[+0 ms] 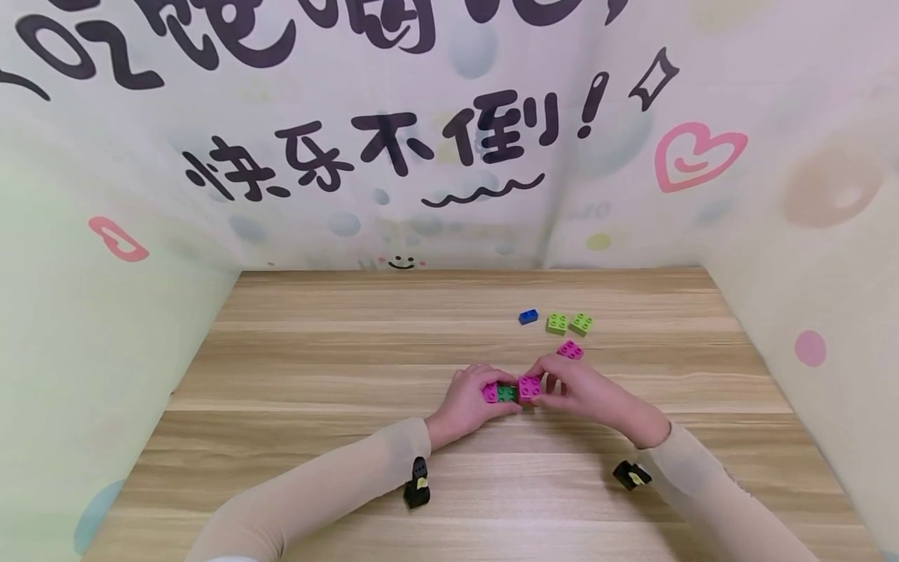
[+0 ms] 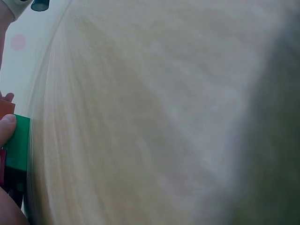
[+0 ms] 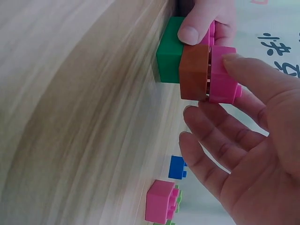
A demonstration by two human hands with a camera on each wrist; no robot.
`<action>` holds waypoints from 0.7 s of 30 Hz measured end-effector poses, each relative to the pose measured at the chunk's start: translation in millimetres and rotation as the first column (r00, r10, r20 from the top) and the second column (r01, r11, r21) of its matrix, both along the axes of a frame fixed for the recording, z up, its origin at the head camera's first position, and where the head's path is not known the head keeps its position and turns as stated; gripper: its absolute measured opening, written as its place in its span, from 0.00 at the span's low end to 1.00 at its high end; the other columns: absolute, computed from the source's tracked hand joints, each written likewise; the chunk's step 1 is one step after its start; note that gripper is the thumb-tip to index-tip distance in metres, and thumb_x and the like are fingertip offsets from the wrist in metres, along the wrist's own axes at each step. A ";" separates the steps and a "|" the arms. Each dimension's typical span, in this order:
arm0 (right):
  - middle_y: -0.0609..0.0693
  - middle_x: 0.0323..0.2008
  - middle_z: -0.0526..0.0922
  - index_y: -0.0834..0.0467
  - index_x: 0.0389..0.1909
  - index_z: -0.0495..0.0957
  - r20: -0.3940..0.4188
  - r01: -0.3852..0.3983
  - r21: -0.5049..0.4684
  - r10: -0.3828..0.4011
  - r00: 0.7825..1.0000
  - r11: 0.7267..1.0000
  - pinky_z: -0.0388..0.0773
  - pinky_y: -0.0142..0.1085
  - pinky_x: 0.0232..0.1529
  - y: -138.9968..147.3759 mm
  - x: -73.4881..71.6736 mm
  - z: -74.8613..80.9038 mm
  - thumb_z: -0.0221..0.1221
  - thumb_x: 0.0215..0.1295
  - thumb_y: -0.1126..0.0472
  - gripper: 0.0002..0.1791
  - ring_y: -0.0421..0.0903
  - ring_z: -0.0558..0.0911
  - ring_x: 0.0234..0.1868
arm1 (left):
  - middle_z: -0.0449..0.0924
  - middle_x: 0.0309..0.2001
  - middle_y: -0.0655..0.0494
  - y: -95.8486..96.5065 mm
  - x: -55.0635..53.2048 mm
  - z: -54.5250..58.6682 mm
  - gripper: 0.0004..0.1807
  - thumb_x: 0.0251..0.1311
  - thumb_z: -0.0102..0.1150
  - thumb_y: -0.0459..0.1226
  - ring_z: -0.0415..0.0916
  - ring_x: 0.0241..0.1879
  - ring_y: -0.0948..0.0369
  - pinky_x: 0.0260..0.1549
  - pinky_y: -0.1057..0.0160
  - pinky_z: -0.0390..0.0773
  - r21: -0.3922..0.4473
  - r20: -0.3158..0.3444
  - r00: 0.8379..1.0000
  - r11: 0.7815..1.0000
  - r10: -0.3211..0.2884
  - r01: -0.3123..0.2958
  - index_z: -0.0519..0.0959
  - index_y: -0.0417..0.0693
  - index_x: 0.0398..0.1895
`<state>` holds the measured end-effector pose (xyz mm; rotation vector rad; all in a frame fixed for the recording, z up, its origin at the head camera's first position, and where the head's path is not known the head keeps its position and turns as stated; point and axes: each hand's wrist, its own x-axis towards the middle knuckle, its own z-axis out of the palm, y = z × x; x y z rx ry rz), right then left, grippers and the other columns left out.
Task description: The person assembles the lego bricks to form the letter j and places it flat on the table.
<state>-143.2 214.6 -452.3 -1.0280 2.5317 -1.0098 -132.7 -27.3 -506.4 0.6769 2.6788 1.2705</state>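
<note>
My left hand grips a joined stack of toy building blocks, its thumb lying along a green block. A pink block sits on the green one, partly covered by the left fingers. An orange-brown block is also joined to the green block. With thumb and index finger, my right hand pinches another pink block over the orange-brown one. A thin slit shows between those two blocks. The other right fingers hang below, off the blocks. In the left wrist view only the green block's edge and the left thumb appear.
Beyond the right hand lies a loose pink block. Farther back are a blue block and two lime-green blocks, one left and one right. The wooden table meets printed cloth walls at its back and sides.
</note>
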 end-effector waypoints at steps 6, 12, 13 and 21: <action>0.45 0.43 0.83 0.55 0.50 0.80 -0.003 0.001 -0.003 -0.001 1.000 1.000 0.82 0.33 0.39 -1.4 -0.3 -0.3 0.68 0.69 0.62 0.12 0.43 0.81 0.41 | 0.87 0.53 0.61 -2.1 -0.2 1.0 0.23 0.56 0.78 0.49 0.77 0.54 0.60 0.56 0.54 0.66 -0.002 -0.005 1.000 1.000 0.001 -0.001 0.87 0.56 0.55; 0.41 0.41 0.83 0.53 0.48 0.80 -0.040 -0.026 0.012 0.026 0.999 1.000 0.82 0.33 0.37 -3.6 -1.8 3.4 0.69 0.68 0.62 0.11 0.41 0.81 0.38 | 0.87 0.54 0.60 -3.3 0.5 3.5 0.23 0.57 0.78 0.49 0.78 0.55 0.58 0.58 0.52 0.66 0.007 0.004 1.000 1.000 -0.002 0.002 0.86 0.55 0.55; 0.41 0.40 0.83 0.53 0.48 0.80 -0.045 -0.030 0.015 0.031 0.999 0.999 0.81 0.33 0.37 -4.0 -2.1 4.2 0.69 0.68 0.61 0.10 0.40 0.80 0.37 | 0.87 0.54 0.60 -3.2 0.5 3.8 0.23 0.57 0.78 0.49 0.78 0.55 0.59 0.59 0.52 0.66 0.005 0.002 1.000 1.000 -0.001 0.001 0.86 0.55 0.55; 0.40 0.37 0.81 0.52 0.48 0.80 -0.059 -0.001 0.032 0.002 0.998 0.999 0.80 0.31 0.35 -1.8 -1.2 -1.9 0.70 0.67 0.62 0.12 0.37 0.77 0.34 | 0.86 0.54 0.61 -0.6 0.2 2.1 0.25 0.57 0.78 0.49 0.77 0.55 0.61 0.59 0.54 0.66 -0.009 0.014 1.000 1.000 -0.005 0.005 0.86 0.56 0.57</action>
